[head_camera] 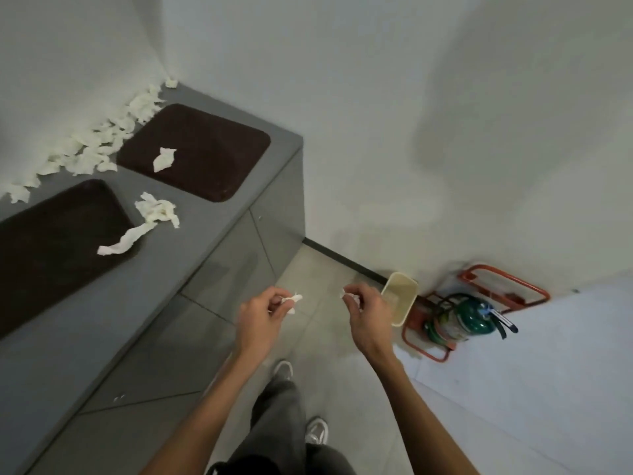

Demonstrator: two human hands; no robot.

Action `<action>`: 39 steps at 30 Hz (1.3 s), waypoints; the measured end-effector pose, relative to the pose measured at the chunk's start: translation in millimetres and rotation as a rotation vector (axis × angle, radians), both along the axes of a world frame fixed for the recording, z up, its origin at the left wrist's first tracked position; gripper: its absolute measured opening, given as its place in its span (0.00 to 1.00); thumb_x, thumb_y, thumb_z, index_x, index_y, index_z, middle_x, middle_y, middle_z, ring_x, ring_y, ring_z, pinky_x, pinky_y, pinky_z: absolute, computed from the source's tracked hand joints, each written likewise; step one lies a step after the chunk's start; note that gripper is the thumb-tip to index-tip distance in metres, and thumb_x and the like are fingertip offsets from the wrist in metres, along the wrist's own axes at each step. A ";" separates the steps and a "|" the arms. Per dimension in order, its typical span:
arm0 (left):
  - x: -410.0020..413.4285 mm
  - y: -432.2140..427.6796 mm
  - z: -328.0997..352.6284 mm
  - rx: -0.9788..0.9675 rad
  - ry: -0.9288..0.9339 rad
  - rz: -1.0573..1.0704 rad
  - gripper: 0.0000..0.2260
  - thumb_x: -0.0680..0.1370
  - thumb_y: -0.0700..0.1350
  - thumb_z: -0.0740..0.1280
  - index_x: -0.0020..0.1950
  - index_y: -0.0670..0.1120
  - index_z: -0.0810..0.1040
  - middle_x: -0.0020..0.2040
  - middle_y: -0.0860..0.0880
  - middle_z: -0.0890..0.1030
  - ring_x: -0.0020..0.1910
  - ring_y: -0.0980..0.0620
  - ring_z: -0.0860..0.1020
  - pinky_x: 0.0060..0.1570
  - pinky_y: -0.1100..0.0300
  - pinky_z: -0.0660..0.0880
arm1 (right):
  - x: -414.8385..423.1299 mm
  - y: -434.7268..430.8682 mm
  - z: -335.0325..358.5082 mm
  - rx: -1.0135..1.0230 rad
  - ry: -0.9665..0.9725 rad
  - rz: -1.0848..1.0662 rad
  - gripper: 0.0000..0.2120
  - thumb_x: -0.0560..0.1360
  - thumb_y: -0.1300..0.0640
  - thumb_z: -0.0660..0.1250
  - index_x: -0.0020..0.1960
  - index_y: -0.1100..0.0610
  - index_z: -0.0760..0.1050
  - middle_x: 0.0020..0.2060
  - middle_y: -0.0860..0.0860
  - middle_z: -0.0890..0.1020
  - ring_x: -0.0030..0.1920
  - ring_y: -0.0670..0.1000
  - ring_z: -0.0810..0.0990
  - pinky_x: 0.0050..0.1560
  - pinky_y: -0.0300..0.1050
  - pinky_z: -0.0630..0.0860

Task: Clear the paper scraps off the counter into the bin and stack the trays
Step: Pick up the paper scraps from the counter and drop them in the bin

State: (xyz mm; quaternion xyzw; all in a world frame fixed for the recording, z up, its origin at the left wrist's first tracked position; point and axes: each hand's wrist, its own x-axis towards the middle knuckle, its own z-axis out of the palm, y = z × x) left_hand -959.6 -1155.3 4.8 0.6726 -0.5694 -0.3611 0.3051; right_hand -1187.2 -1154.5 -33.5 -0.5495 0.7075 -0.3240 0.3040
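My left hand (262, 311) pinches a small white paper scrap (294, 299) over the floor, beside the counter. My right hand (368, 308) is closed on another scrap (345, 296), just left of the cream bin (400, 311) that stands on the floor by the wall. On the grey counter (212, 221) lie two dark brown trays side by side: the far tray (212, 159) carries one scrap (163, 159), and a long strip (126, 240) hangs over the edge of the near tray (51, 241). A clump of scraps (158, 210) lies between them. Several scraps (102, 142) line the wall.
A green fire extinguisher (462, 320) in a red-orange metal stand (503, 282) sits right of the bin against the wall. Grey cabinet doors (205, 303) front the counter. My legs and shoes (284, 370) are on the tiled floor below.
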 end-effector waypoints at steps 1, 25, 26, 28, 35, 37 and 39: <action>-19.5 -6.3 -7.4 0.016 0.007 -0.032 0.04 0.75 0.45 0.77 0.47 0.53 0.84 0.38 0.59 0.85 0.37 0.60 0.83 0.41 0.54 0.82 | -18.1 -0.7 -6.7 0.018 0.005 -0.033 0.03 0.82 0.55 0.70 0.54 0.49 0.82 0.48 0.43 0.83 0.48 0.39 0.79 0.48 0.33 0.71; -351.4 -158.4 -410.0 0.400 -0.140 -0.200 0.08 0.78 0.40 0.72 0.55 0.47 0.86 0.50 0.48 0.87 0.49 0.51 0.84 0.55 0.65 0.77 | -307.7 -151.4 -402.4 0.535 0.250 0.098 0.08 0.80 0.59 0.64 0.55 0.55 0.81 0.52 0.55 0.83 0.49 0.58 0.83 0.50 0.53 0.82; -361.8 -161.1 -432.0 0.402 -0.156 -0.206 0.08 0.78 0.40 0.71 0.55 0.47 0.86 0.51 0.47 0.87 0.50 0.49 0.84 0.57 0.61 0.77 | -312.3 -161.0 -421.9 0.542 0.287 0.167 0.09 0.80 0.60 0.64 0.56 0.56 0.80 0.54 0.56 0.83 0.51 0.60 0.82 0.51 0.54 0.82; -383.2 -161.9 -483.5 0.414 -0.198 -0.231 0.09 0.79 0.41 0.68 0.57 0.47 0.85 0.53 0.45 0.85 0.54 0.44 0.83 0.59 0.56 0.76 | -323.3 -176.7 -465.8 0.564 0.364 0.315 0.10 0.80 0.61 0.63 0.59 0.55 0.79 0.57 0.58 0.80 0.53 0.63 0.81 0.53 0.58 0.81; -440.8 -165.2 -637.8 0.515 -0.336 -0.355 0.17 0.73 0.41 0.60 0.55 0.39 0.84 0.52 0.37 0.84 0.55 0.35 0.81 0.59 0.47 0.75 | -361.0 -225.6 -600.3 0.494 0.598 0.719 0.15 0.80 0.63 0.63 0.66 0.57 0.75 0.61 0.59 0.78 0.61 0.61 0.79 0.58 0.55 0.80; -449.7 -175.4 -644.9 0.618 -0.364 -0.410 0.16 0.77 0.40 0.64 0.63 0.38 0.81 0.61 0.36 0.81 0.64 0.37 0.77 0.64 0.50 0.73 | -364.9 -235.3 -623.5 0.479 0.671 0.795 0.16 0.81 0.62 0.61 0.68 0.57 0.74 0.65 0.59 0.77 0.64 0.61 0.78 0.61 0.56 0.78; -457.8 -178.5 -661.9 0.708 -0.367 -0.454 0.18 0.80 0.42 0.66 0.69 0.38 0.76 0.68 0.36 0.76 0.70 0.39 0.73 0.67 0.52 0.71 | -366.4 -240.9 -641.9 0.493 0.727 0.849 0.17 0.83 0.61 0.59 0.70 0.58 0.73 0.65 0.59 0.77 0.63 0.61 0.78 0.61 0.57 0.78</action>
